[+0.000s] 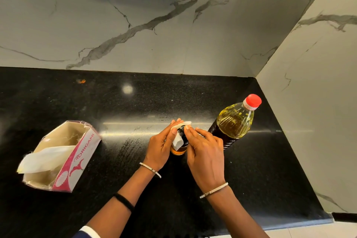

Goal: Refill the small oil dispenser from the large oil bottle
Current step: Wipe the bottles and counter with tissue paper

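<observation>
head cam | looks forward and down | close over black counter (135, 160) | wall corner behind

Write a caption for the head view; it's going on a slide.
Both hands, left and right, hold white tissue around a small amber glass oil dispenser beside a red-capped plastic oil bottle.

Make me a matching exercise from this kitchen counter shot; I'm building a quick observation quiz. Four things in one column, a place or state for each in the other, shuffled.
Things:
1. large oil bottle
2. small oil dispenser
3. tissue box
4. folded tissue

Places or states:
A. lies open on the counter's left side
B. pressed against the dispenser by the left hand
C. stands capped in red, right of the hands
D. held between both hands, with the right hand at its top

Pairs: 1-C, 2-D, 3-A, 4-B
</observation>
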